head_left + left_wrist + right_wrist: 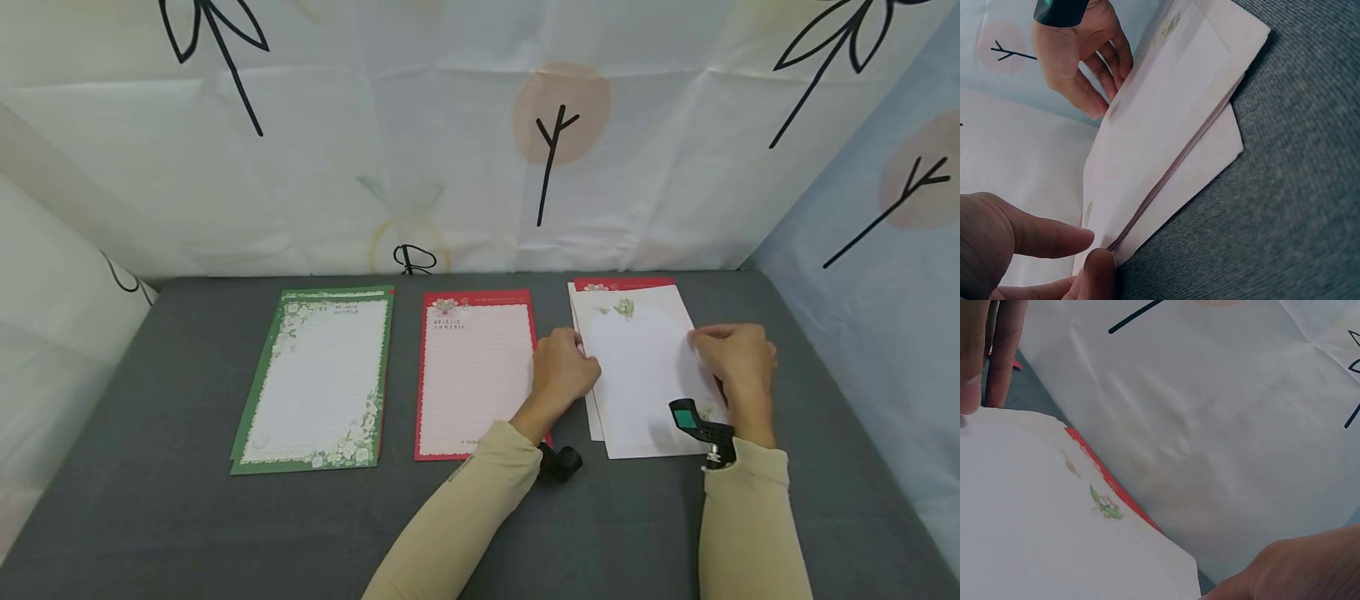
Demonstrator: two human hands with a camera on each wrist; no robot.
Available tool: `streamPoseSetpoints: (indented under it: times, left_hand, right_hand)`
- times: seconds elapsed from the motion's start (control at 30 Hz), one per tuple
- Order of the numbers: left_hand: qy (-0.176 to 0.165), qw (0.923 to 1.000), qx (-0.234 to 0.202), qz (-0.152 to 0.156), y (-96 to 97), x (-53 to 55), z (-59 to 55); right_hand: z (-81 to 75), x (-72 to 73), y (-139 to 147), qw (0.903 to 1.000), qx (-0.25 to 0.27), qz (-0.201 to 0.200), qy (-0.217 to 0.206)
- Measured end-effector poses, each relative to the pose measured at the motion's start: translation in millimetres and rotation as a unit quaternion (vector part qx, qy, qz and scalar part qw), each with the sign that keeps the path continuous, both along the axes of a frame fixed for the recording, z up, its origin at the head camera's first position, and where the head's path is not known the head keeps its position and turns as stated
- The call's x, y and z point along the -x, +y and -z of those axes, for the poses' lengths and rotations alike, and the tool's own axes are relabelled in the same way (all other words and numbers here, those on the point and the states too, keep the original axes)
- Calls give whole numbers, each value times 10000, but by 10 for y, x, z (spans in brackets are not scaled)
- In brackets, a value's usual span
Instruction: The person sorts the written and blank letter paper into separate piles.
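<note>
A white letter-paper sheet [637, 375] with small green flower prints lies at an angle over another white sheet [595, 417] at the right of the table. Behind them a red-bordered sheet [624, 284] shows only its top strip. My left hand [564, 365] pinches the left edge of the white paper, thumb [1054, 239] and fingertip [1099, 269] close together there. At the opposite edge, my right hand [738, 358] holds the top sheet, thumb on its border and fingers bent beside it. The right fingertips are partly hidden in the head view.
Left of the white paper lies a red-bordered lined sheet [476, 375], partly under my left forearm in view. Farther left is a stack of green-bordered floral sheets [322, 379]. The grey tablecloth [300, 533] meets white printed curtains [450, 150] at the back and sides.
</note>
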State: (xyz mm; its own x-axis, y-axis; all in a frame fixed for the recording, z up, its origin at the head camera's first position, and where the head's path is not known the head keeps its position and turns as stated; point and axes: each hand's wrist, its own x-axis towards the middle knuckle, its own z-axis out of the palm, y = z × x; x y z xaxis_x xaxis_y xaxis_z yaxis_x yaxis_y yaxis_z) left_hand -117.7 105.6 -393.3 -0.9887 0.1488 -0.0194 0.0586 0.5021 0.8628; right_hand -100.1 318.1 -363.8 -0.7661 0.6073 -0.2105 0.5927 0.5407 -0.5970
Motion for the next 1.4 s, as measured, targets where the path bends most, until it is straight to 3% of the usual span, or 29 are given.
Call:
streamPoseSetpoints:
  times: [0.47,0.73,0.9,1.03,1.23,1.4]
  left_hand:
    - [-165,9996,119,207,-24,11,-37]
    - [-13,9992,29,409,-191,-47,-115]
    - [234,9991,-135,313,-445,-68,-172]
    - [203,9994,-282,56,-716,-50,-200]
    - [120,9983,-241,-518,-1168,-8,-211]
    - [-40,9959,39,-903,-1536,9,-219]
  right_hand:
    - [13,-1,26,9991,-180,-359,-156]
    - [-12,20,-65,9972,-439,-594,63]
    - [-47,75,-244,9937,-670,-860,263]
    - [-81,114,-428,9892,-637,-1216,521]
    - [-66,143,-770,9705,-363,-2079,1163]
    - [-8,158,-1055,9562,240,-2684,1146]
